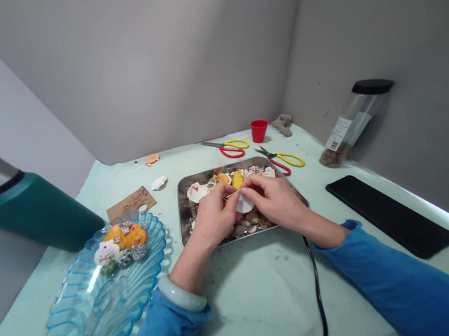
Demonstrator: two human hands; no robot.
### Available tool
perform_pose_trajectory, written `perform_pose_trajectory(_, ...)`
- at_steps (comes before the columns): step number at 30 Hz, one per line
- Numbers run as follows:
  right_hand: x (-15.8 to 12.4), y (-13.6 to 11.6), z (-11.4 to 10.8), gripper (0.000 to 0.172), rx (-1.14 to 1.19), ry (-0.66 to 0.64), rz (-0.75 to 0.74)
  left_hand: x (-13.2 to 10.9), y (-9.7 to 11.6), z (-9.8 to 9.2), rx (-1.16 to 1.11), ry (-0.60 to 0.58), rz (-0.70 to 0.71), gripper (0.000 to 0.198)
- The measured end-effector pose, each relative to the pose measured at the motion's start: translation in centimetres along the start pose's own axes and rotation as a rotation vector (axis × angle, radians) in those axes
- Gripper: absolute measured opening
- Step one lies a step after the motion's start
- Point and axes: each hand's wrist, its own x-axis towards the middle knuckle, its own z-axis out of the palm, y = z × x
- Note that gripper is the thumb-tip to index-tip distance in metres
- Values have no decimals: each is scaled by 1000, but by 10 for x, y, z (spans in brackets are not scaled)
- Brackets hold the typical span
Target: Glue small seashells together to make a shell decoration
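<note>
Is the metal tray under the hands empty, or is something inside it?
Not empty: the metal tray holds many shells, visible inside its rim.

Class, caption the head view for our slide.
Left hand and right hand meet at a white shell over a shell-filled metal tray.

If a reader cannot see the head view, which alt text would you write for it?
A person's left hand and right hand pinch at the edge of a white shell over a metal tray of shells. A blue ribbed dish is at left; scissors and a red cup are behind.
</note>
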Motion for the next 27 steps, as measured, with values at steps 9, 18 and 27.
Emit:
perform_pose_trajectory(9,0,-1,0,14,0,0,-2,0,2,-1,27,-12,-16,18)
perform_pose_trajectory(18,-1,-1,-2,16,-16,-14,1,0,-1,0,25,-6,6,20)
perform_pose_trajectory(27,-1,3,2,16,13,-45,-27,-1,6,-3,145,27,14,18)
